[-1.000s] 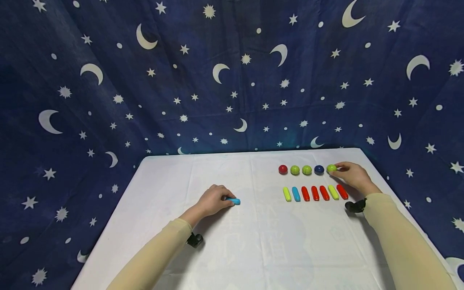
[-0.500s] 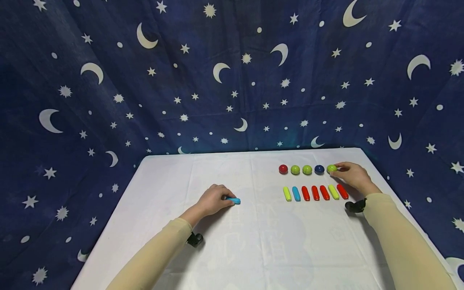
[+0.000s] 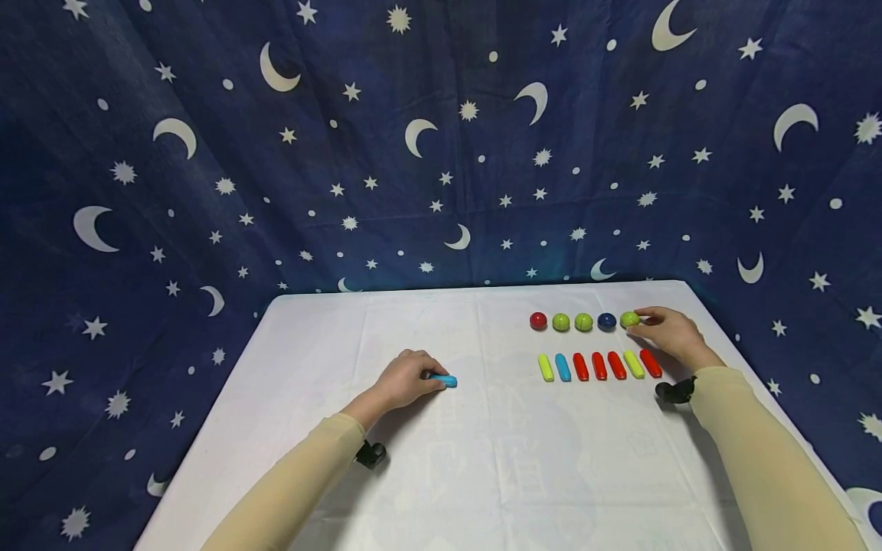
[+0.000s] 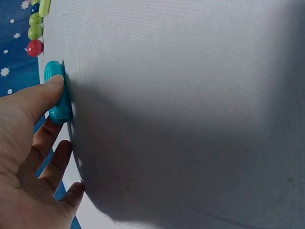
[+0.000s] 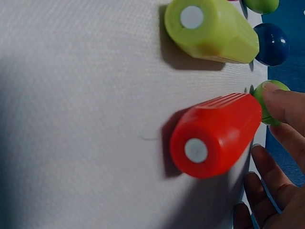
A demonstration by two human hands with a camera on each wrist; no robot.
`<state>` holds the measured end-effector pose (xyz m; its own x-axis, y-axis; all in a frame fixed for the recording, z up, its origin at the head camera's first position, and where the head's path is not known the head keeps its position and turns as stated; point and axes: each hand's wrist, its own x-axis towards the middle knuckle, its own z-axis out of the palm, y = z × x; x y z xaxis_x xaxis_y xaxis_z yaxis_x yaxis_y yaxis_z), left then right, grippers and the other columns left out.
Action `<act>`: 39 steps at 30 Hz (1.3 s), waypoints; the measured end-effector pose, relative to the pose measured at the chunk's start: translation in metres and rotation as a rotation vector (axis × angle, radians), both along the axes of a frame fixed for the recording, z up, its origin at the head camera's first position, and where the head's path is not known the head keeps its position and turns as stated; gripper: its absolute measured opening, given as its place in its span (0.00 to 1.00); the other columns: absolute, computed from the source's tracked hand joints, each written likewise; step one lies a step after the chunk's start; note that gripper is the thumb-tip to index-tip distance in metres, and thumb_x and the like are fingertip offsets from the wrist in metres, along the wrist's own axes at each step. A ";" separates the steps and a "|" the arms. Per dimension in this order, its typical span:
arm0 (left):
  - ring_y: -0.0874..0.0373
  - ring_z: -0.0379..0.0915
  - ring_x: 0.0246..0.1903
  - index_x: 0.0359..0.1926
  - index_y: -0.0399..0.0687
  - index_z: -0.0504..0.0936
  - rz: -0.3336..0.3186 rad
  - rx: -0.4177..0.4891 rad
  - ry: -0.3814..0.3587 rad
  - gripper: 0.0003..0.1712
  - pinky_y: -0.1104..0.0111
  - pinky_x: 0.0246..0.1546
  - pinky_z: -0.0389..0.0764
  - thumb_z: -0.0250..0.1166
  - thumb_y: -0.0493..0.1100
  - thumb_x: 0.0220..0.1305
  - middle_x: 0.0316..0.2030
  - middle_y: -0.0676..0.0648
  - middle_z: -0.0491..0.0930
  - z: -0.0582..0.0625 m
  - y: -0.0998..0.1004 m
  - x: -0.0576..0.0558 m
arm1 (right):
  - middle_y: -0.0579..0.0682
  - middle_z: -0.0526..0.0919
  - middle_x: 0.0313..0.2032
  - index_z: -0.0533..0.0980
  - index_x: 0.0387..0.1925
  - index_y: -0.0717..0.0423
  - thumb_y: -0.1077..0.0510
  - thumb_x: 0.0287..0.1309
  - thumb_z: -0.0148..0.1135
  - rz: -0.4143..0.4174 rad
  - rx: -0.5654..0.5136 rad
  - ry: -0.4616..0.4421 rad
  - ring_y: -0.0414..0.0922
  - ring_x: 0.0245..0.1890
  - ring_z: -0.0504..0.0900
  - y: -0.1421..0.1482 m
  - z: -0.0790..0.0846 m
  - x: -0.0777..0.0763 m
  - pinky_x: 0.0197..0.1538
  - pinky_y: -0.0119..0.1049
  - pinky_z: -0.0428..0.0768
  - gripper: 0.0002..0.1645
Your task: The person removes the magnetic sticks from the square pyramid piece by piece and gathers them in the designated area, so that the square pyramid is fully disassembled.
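Note:
My left hand pinches a short blue plastic stick on the white table, left of the other pieces. In the left wrist view the thumb lies across this ridged blue stick, and its rounded end points away. At the right end of the back row, my right hand holds a green ball between thumb and fingertips. The right wrist view has that green ball just beyond the end of a red stick, with the other fingers spread below.
Left of the held ball stand a dark blue ball, two green balls and a red ball. Nearer lies a row of yellow, blue and red sticks. A dark blue star-and-moon curtain hangs behind the white table.
Both hands stay almost where they were, still holding the blue stick and the green ball. The right fingertips and ball shift very slightly, if at all; the rows look the same.

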<state>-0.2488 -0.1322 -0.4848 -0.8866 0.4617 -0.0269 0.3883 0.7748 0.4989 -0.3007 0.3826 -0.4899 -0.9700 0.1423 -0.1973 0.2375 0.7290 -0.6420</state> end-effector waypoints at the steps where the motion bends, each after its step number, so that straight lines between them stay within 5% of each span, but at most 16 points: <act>1: 0.56 0.72 0.46 0.48 0.60 0.90 0.001 0.001 -0.001 0.10 0.59 0.52 0.73 0.71 0.50 0.67 0.44 0.56 0.82 0.000 0.000 0.000 | 0.75 0.66 0.64 0.63 0.72 0.67 0.47 0.64 0.67 0.001 0.001 -0.002 0.70 0.61 0.66 0.000 0.000 0.000 0.63 0.69 0.66 0.44; 39: 0.55 0.72 0.47 0.48 0.60 0.90 -0.008 0.008 -0.004 0.10 0.58 0.53 0.73 0.71 0.49 0.67 0.44 0.56 0.82 0.002 0.000 0.001 | 0.75 0.66 0.63 0.63 0.70 0.70 0.46 0.68 0.63 0.019 -0.034 -0.013 0.69 0.57 0.67 -0.002 0.009 0.004 0.62 0.65 0.70 0.42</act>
